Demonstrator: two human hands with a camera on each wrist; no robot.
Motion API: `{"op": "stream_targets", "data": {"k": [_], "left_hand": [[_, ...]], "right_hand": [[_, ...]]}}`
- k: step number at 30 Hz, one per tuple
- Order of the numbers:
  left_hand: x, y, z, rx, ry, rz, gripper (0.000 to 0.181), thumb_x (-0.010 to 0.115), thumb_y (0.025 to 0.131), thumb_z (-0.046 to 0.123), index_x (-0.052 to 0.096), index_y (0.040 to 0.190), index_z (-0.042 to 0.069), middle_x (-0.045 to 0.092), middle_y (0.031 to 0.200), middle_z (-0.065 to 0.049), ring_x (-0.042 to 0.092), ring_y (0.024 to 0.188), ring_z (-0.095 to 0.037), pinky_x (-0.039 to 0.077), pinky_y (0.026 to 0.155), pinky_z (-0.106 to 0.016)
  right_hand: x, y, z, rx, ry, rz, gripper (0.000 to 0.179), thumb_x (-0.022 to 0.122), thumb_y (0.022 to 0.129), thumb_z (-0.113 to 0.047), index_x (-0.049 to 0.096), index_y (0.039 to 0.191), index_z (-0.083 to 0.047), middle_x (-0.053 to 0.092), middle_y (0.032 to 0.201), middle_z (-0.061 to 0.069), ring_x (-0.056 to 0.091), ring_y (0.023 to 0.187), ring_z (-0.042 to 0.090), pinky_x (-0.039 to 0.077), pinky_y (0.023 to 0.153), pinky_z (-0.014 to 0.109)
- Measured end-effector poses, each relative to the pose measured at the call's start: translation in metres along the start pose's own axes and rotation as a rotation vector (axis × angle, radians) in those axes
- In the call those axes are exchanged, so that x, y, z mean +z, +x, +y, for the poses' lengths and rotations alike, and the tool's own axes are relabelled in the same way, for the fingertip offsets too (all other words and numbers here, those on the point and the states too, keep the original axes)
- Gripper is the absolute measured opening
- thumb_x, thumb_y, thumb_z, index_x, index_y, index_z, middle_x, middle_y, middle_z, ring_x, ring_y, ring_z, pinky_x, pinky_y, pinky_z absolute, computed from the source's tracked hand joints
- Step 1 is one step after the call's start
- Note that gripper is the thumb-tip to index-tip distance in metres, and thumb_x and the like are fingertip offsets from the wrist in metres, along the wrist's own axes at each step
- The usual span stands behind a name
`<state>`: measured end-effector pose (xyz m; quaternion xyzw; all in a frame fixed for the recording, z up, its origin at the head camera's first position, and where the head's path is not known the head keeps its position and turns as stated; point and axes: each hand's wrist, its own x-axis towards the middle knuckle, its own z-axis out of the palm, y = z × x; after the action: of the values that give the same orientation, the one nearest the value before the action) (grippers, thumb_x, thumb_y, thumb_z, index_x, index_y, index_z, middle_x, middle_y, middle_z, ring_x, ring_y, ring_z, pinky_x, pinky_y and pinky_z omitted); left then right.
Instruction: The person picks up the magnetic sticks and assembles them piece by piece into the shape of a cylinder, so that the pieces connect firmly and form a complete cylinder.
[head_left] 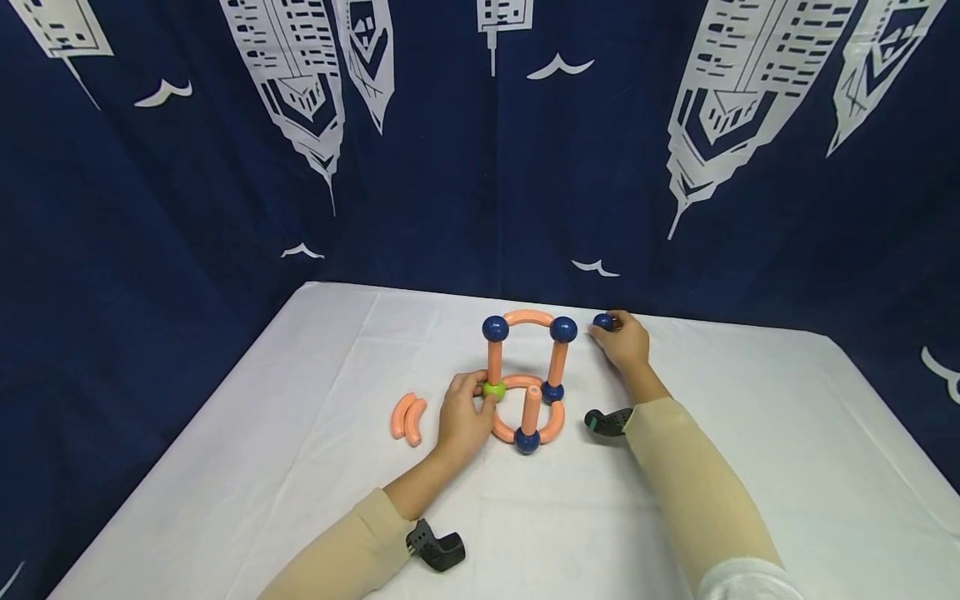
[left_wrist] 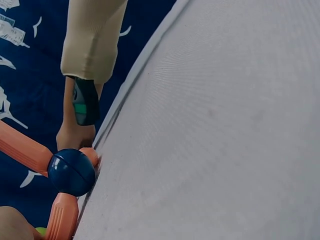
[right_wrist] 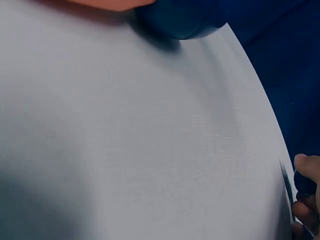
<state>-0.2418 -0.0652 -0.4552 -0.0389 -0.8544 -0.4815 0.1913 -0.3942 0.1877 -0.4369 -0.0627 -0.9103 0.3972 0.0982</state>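
Note:
On the table stands a frame of orange rods and balls. Its base is a ring of curved orange rods (head_left: 553,423) joined by a green ball (head_left: 493,390) and dark blue balls (head_left: 527,441). Two upright rods (head_left: 495,363) carry blue balls (head_left: 496,328) bridged by a curved rod (head_left: 528,317); a third upright (head_left: 531,408) has a bare top. My left hand (head_left: 463,421) pinches the green ball between thumb and fingers. Right of the frame, near the far edge, my right hand (head_left: 626,342) holds a loose blue ball (head_left: 603,322), also partly visible as a blue ball (right_wrist: 304,183) in the right wrist view.
Two loose curved orange rods (head_left: 408,418) lie together on the white table (head_left: 337,500), left of my left hand. A dark blue patterned cloth (head_left: 450,167) hangs behind the table's far edge. Black devices (head_left: 438,550) sit at both wrists.

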Motion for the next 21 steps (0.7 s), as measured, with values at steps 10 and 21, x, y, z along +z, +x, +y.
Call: {"op": "stream_targets", "data": {"k": [10,21], "left_hand": [[-0.001,0.000,0.001,-0.003,-0.009,0.006,0.032,0.066,0.088,0.001,0.062,0.120,0.000,0.058,0.112,-0.011,0.059,0.099,-0.025,0.048,0.089,-0.041],[-0.002,0.001,0.001,0.005,-0.012,0.009,0.032,0.067,0.087,0.001,0.062,0.119,-0.001,0.058,0.111,-0.012,0.058,0.097,-0.025,0.048,0.087,-0.041]], "right_hand": [[-0.009,-0.013,-0.002,-0.031,0.102,0.031,0.051,0.063,0.091,-0.018,0.051,0.134,0.005,0.058,0.122,0.024,0.056,0.107,0.035,0.044,0.090,0.043],[-0.030,-0.047,-0.013,-0.066,0.163,0.023,0.047,0.066,0.090,-0.020,0.055,0.131,0.001,0.061,0.121,0.021,0.058,0.097,0.026,0.043,0.071,0.023]]}}
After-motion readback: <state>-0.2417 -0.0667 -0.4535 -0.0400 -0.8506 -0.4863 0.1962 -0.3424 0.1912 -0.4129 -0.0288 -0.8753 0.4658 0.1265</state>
